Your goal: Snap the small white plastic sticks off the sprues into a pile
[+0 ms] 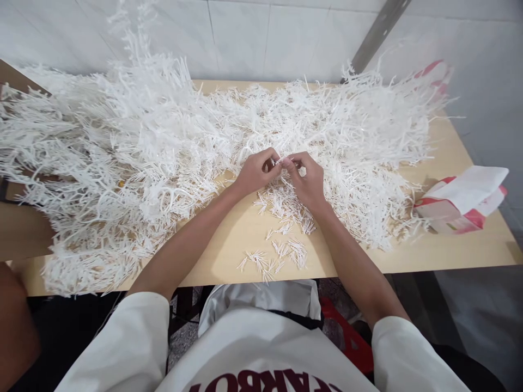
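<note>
My left hand (260,170) and my right hand (304,177) meet over the middle of the table, fingertips almost touching. Both are pinched closed on a small white plastic piece (280,161), thin and twig-like; most of it is hidden by the fingers. Around and behind them spreads a big heap of white branching plastic strands (347,125). Just below my hands, near the front edge, lie small loose clusters of short white sprigs (292,251).
The wooden table (229,245) stands against a tiled wall (245,38). At the right edge sits an opened red-and-white tissue pack (453,204). Taller strands (134,109) pile up at the left beside a cardboard box (24,231). Another person's limb (16,326) shows at lower left.
</note>
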